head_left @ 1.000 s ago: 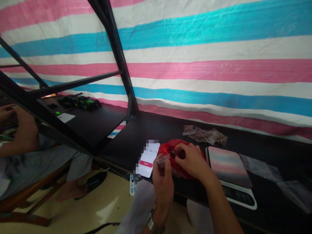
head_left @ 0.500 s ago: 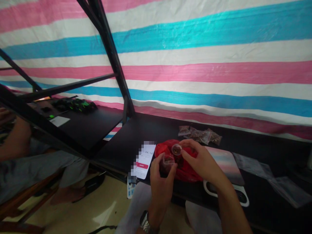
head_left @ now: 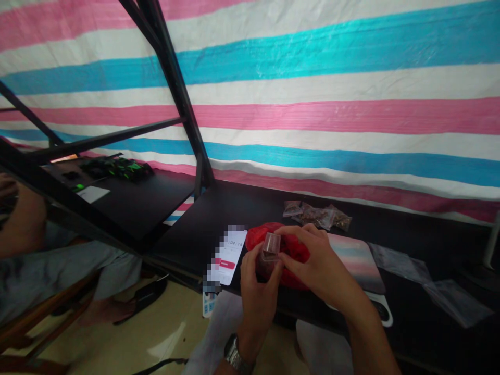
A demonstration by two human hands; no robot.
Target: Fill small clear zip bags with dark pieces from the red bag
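Left hand (head_left: pixel 258 307) and right hand (head_left: pixel 316 260) have their fingers (head_left: pixel 300 232) clenched on a small clear plastic cup (head_left: pixel 271 247), long axis roughly upright, just above a red plastic bag (head_left: pixel 297 250), near the front edge of the worktop (head_left: pixel 234 208), with open room back toward the striped tarp (head_left: pixel 312 67).

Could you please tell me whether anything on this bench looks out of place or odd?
The pastel pad looks odd: it lies on the white digital scale, covering most of it. I see no spill around the small clear cup being held.
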